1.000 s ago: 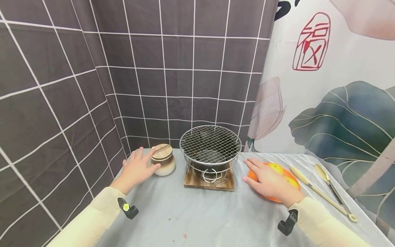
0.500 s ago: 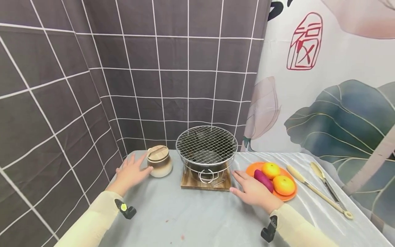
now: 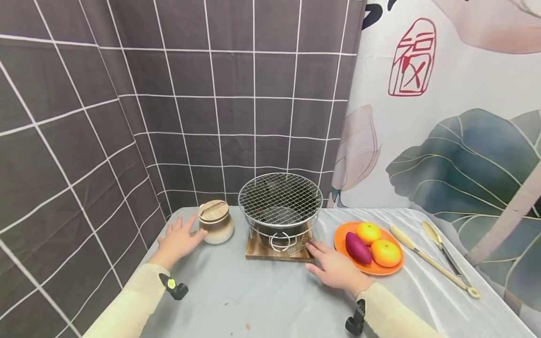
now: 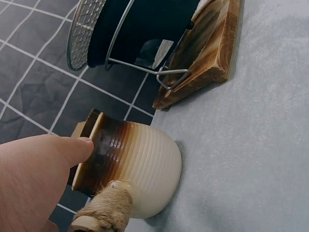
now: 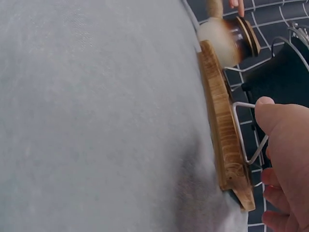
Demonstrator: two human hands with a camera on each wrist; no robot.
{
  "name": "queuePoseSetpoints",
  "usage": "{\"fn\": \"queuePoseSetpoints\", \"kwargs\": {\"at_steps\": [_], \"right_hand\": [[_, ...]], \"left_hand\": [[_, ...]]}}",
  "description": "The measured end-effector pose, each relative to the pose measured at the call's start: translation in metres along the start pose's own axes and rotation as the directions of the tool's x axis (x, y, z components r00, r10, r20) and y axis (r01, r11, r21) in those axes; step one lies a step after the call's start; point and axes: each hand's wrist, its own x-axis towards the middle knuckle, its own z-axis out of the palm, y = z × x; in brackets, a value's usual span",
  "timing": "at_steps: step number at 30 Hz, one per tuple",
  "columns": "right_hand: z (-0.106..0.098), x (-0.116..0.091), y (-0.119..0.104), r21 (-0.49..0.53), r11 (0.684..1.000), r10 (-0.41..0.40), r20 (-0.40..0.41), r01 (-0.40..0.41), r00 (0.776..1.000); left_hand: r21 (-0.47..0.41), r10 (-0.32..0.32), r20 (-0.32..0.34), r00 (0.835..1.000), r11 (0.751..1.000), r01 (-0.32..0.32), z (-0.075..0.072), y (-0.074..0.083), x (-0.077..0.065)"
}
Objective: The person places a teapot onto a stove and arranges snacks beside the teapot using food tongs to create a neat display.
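In the head view, my left hand is beside a small brown-and-cream ceramic pot with a wooden lid. Its fingers are spread, and the thumb lies against the pot's near side; the left wrist view has the thumb tip right at the dark rim. A twine-wrapped handle juts from the pot. My right hand reaches to the right corner of a wooden board, fingers extended and nothing in them. On this board stands a round black stove in a wire frame, topped by a mesh grill.
Right of the stove, an orange plate bears a purple sweet potato and two mandarins. Tongs with wooden ends lie farther right. Dark tiled-pattern cloth hangs close behind and along the left of the table.
My right hand has moved left, from over the orange plate to the wooden board's corner, uncovering the sweet potato and mandarins. The left hand stays by the pot. The view has turned slightly right.
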Motion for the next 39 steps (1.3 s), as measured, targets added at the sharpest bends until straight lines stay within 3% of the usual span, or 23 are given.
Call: {"fn": "queuePoseSetpoints", "kwargs": {"at_steps": [8,14,21,28,39], "right_hand": [[0.014,-0.001,-0.003,-0.015,0.999,-0.039,0.042,0.040,0.998],[0.017,-0.003,-0.006,-0.052,0.998,-0.036,0.018,0.037,0.999],[0.017,-0.004,-0.008,-0.039,0.999,-0.035,0.012,0.035,0.999],[0.018,-0.007,-0.007,0.007,1.000,-0.005,0.003,0.005,1.000],[0.027,-0.008,-0.001,0.019,1.000,0.003,-0.046,-0.002,0.999]], "left_hand": [[-0.039,-0.014,-0.008,1.000,0.999,0.013,0.007,-0.002,0.005],[-0.041,-0.015,-0.023,1.000,0.999,0.014,0.009,-0.005,0.011],[-0.049,0.018,-0.100,0.995,0.999,-0.023,0.008,-0.016,0.011],[-0.162,0.046,-0.156,0.987,0.984,-0.071,0.017,-0.022,0.009],[-0.310,0.007,-0.237,0.971,0.947,-0.083,0.033,-0.024,0.012]]}}
